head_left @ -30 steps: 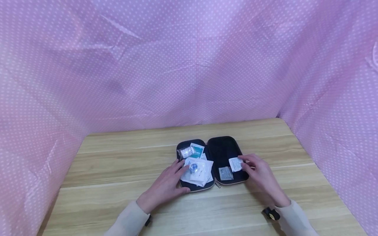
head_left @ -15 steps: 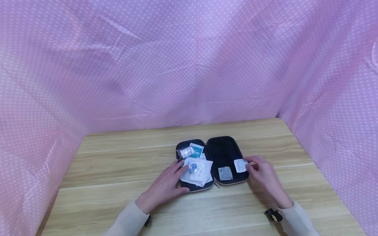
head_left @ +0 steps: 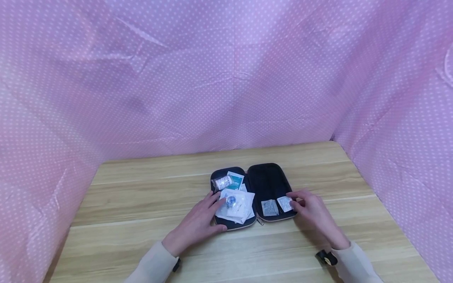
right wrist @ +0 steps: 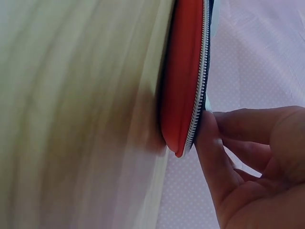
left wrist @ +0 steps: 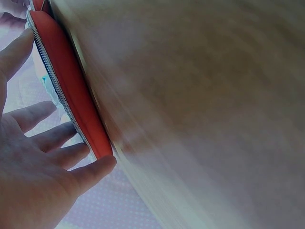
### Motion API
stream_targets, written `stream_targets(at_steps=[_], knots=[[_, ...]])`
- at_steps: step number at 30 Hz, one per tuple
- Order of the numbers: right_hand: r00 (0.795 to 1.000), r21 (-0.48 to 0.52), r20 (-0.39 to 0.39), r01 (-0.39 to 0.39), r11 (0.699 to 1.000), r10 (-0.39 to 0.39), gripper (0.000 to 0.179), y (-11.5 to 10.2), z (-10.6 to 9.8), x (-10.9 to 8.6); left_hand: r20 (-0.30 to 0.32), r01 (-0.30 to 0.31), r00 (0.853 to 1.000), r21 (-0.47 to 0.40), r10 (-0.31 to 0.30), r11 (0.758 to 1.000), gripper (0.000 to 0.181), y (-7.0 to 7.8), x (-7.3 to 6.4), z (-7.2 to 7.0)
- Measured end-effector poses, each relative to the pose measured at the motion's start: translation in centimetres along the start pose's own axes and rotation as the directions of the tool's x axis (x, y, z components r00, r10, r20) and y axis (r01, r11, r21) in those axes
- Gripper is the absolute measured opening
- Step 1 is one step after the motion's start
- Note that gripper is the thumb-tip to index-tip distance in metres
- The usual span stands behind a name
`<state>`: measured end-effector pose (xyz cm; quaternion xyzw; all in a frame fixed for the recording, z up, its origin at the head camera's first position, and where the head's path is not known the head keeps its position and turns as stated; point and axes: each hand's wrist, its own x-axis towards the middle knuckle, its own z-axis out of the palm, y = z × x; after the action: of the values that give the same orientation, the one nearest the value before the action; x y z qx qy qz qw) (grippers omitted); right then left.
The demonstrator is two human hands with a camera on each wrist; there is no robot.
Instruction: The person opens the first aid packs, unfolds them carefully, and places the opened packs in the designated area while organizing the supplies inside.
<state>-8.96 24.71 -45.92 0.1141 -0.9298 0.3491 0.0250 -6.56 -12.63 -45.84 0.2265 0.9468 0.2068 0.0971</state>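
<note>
Zip case [head_left: 265, 179] is laid open flat on the wood-grain table [head_left: 141, 196], both halves facing up, black lining shown in the head view. Red outer shell [left wrist: 66, 76] and zipper teeth [right wrist: 199, 90] are seen edge-on from the wrists. Zipper pull [head_left: 260, 221] is seen at the near edge, between the halves.

Right hand [head_left: 313, 206]: small white sachet [head_left: 284, 203] is pinched at its right side between thumb and index finger, over the near end of the case's right half. Whether the sachet is flat on the lining can't be told. Grey printed sachet [head_left: 270, 208] is seen just left of it, in the same half.

Left hand [head_left: 198, 220]: nothing gripped. Fingers are spread and relaxed along the outer edge of the left half, thumb near its close corner.

Left half is loaded: white packets [head_left: 244, 208] are stacked toward the near end, a round blue-and-white item [head_left: 231, 201] is seen on top. Teal-and-white packet [head_left: 236, 181] and a clear-wrapped white roll [head_left: 223, 182] are placed behind the stack, side by side.

Pale sleeves [head_left: 155, 261] are worn. Table is backed by pink dotted fabric [head_left: 177, 78].
</note>
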Motion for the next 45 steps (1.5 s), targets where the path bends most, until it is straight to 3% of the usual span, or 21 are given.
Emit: stream_targets(at_steps=[10,16,21,30,40,45], knots=[[0.991,0.164,0.097,-0.106,0.981,0.091,0.028,-0.2,0.3,0.1,0.002,-0.002,1.000,-0.001,0.002,1.000,0.084,0.0,-0.1,0.1],[0.987,0.252,0.135,-0.118,0.960,0.086,0.029,-0.4,0.8,0.3,0.006,0.006,1.000,-0.008,-0.006,1.000,0.084,-0.1,-0.2,0.2],[0.986,0.262,0.144,-0.117,0.958,0.081,0.028,-0.6,1.3,0.4,0.006,0.011,1.000,-0.012,-0.011,1.000,0.084,-0.1,-0.3,0.2],[0.986,0.217,0.150,-0.104,0.971,0.072,0.026,-1.0,1.9,0.7,0.005,0.012,1.000,-0.022,-0.011,1.000,0.084,-0.1,-0.4,0.2],[0.990,-0.010,0.131,-0.049,0.999,0.050,0.022,-1.5,1.4,1.4,0.008,0.005,1.000,-0.022,-0.005,1.000,0.084,0.0,-0.1,0.1],[0.988,-0.046,0.151,-0.022,0.999,0.029,0.019,-1.6,1.5,1.9,0.001,-0.002,1.000,-0.019,0.002,1.000,0.084,-0.1,0.0,0.1]])
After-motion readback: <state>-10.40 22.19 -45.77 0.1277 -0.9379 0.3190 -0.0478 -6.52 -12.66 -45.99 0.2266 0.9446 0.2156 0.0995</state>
